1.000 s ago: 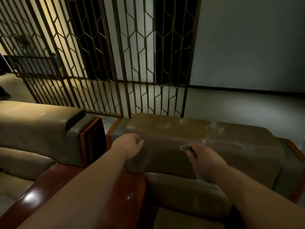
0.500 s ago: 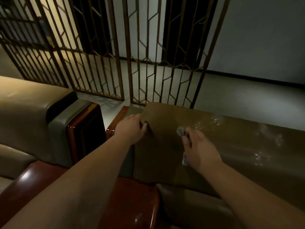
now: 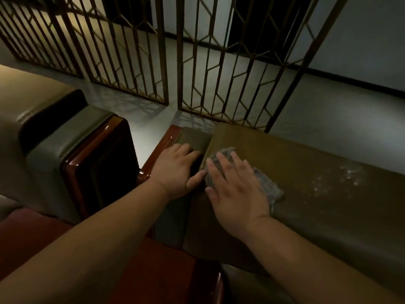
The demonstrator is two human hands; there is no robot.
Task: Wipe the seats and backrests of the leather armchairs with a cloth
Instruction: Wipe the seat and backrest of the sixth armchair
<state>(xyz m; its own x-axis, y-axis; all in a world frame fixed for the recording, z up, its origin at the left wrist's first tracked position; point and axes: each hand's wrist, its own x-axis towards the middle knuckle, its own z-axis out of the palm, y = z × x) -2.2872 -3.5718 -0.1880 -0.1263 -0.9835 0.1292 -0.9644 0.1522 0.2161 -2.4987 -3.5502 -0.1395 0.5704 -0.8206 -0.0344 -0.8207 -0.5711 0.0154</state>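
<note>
Head view is showing two bare forearms reaching forward over the top of a brown leather armchair point(image 3: 306, 172). The right hand point(image 3: 235, 189) is lying flat, fingers straight and slightly spread, pressing a thin, crumpled grey cloth point(image 3: 266, 186) onto the smooth, broad top of the backrest point(image 3: 317, 205), close to its left end. The cloth is bunching out from under the fingertips and along the far side of the palm, its surface wrinkled and faintly shiny. The left hand point(image 3: 176, 170) is resting just beside it, fingers curling over the edge where the backrest cushion is meeting a lower, flat leather panel point(image 3: 192, 137), thumb lying against the cushion's side and almost touching the right thumb. Further right on the backrest, pale speckles point(image 3: 341, 176) are glinting on the leather. A glossy reddish wooden armrest point(image 3: 153, 270) is running beneath the left forearm, rounded and polished. To the left, a second armchair point(image 3: 54, 132) is standing apart across a narrow gap, with padded olive leather, a dark band and a lacquered wooden side panel. Behind both, a metal screen point(image 3: 175, 62) of thin vertical bars with angular geometric shapes is rising from a pale, smooth floor point(image 3: 339, 110).
</note>
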